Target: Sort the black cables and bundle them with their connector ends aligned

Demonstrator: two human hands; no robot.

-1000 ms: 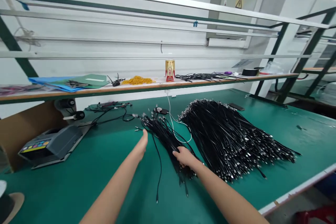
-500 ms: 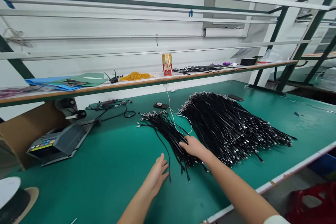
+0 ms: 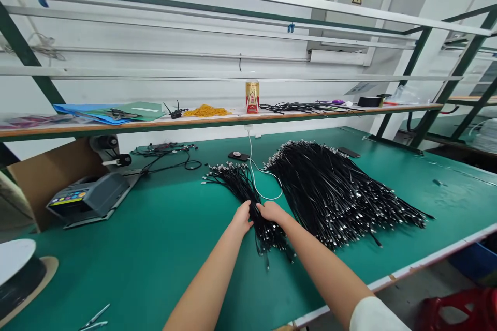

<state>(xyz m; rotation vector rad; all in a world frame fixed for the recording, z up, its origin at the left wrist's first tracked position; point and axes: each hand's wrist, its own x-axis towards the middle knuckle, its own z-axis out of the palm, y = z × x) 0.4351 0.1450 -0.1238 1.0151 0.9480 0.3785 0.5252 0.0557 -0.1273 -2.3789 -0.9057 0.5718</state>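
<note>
A small bundle of black cables (image 3: 233, 178) with silvery connectors at both ends lies on the green table. My left hand (image 3: 243, 217) grips this bundle from the left, its fingers curled around the cables. From the right, my right hand (image 3: 272, 212) closes on the same bundle, thumb toward the left hand. The undersides of both hands are hidden by the cables. Just to the right spreads a much larger pile of black cables (image 3: 322, 186). A white charging cable (image 3: 267, 197) loops between the bundle and the pile, beside a dark phone (image 3: 238, 156).
A grey tape dispenser (image 3: 91, 196) stands at left, with a white-topped spool (image 3: 15, 264) and scissors (image 3: 95, 319) nearer. Above the table's back runs a shelf (image 3: 217, 120) with yellow rubber bands (image 3: 207, 110) and a gold-red can (image 3: 252, 96). Another phone (image 3: 348, 152) lies behind the pile.
My left hand has moved up and right from the bare table onto the small bundle and closed. My right hand has shifted slightly left along it. The bundle is gathered narrower; the view has tilted.
</note>
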